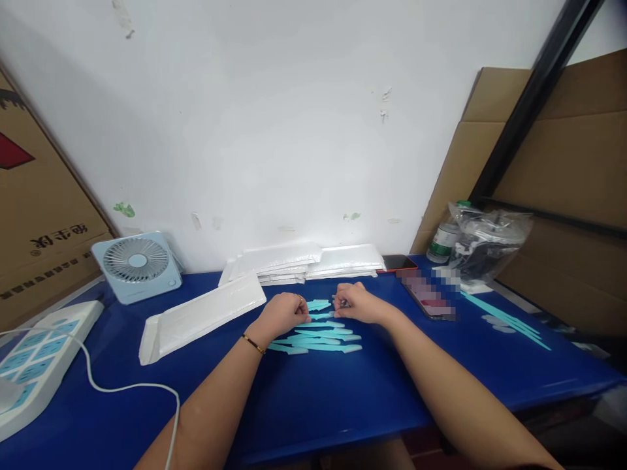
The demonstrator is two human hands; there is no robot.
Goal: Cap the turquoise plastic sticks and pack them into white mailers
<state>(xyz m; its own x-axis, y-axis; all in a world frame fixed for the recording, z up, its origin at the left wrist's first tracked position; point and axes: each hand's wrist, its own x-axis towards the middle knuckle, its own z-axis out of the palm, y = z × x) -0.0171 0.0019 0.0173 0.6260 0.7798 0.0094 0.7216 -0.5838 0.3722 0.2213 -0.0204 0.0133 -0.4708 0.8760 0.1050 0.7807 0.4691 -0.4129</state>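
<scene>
Several slim turquoise eyebrow razors point(318, 335) with pale cap-like ends lie roughly side by side on the blue table, some overlapping. My left hand point(287, 313), wearing a ring and a bracelet, is closed in a pinch at the left end of one razor point(321, 316) near the far side of the group. At that razor's pale right end, my right hand point(355, 303) is also closed, thumb and fingers together. The fingers partly hide both of its ends. Another razor point(319, 305) lies just beyond it.
White padded envelopes point(343, 258) are stacked against the wall; a single envelope point(206, 316) lies left of my hands. A small fan point(137, 264) and a power strip point(44, 359) stand left. Rightward are a phone point(426, 297), a bottle point(443, 241) and turquoise strips point(509, 320).
</scene>
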